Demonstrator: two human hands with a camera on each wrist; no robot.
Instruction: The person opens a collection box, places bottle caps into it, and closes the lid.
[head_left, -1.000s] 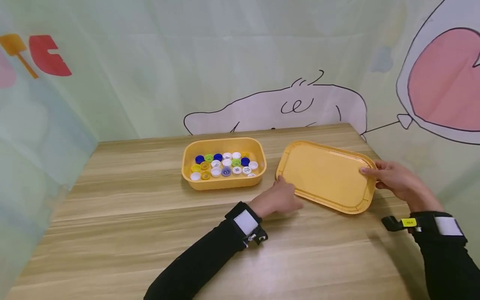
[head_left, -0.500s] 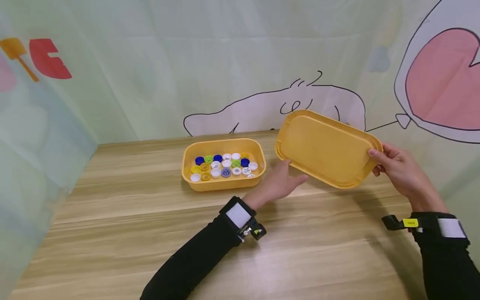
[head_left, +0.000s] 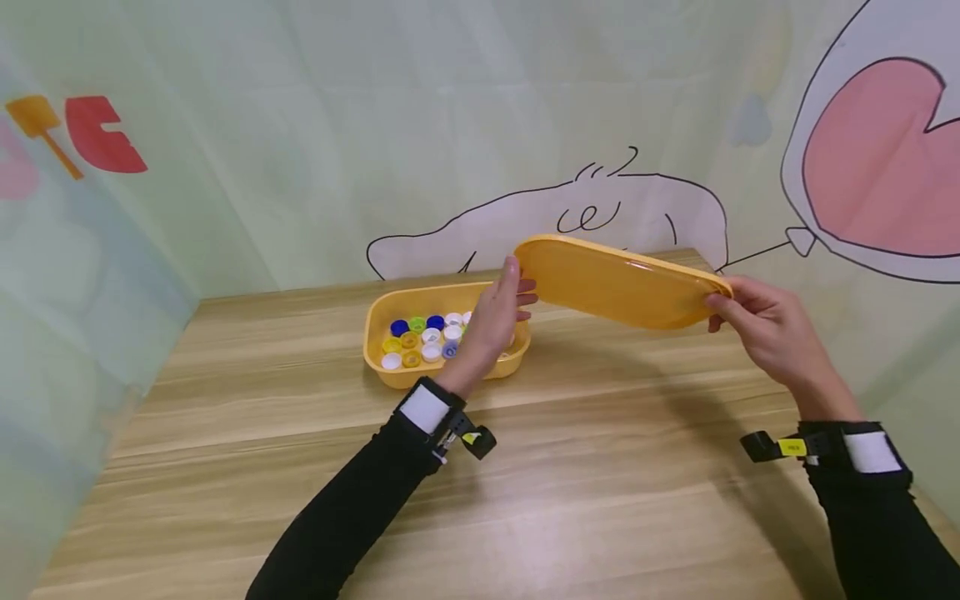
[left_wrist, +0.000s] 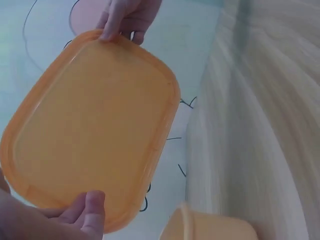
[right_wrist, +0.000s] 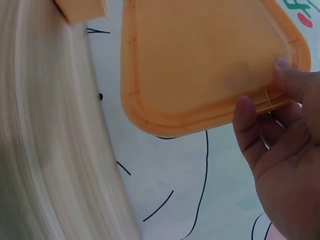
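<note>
A yellow rectangular lid [head_left: 615, 287] is held up above the table, tilted, its shadow falling on the wood. My right hand [head_left: 776, 333] pinches its right end, thumb on one face and fingers behind, as the right wrist view confirms on the lid [right_wrist: 200, 60]. At the opposite end my left hand [head_left: 487, 321] stands with straight fingers right at the lid's edge, thumb pointing up. Those fingertips [left_wrist: 95, 202] overlap the lid's lower corner in the left wrist view. Behind the left hand, a yellow tub [head_left: 420, 377] holds several bottle caps [head_left: 431, 336], partly hidden by that hand.
The wooden table [head_left: 262, 433] reaches back to a printed cloth backdrop [head_left: 300, 150] with cartoon drawings. The tub stands near the table's back edge, left of the lid. Black wrist straps with small cameras [head_left: 478, 442] sit on both forearms.
The lid has risen off the table, tilted, and shifted left toward the tub in my right hand. My left hand let go of its near corner, then moved left and up, turning thumb upward.
</note>
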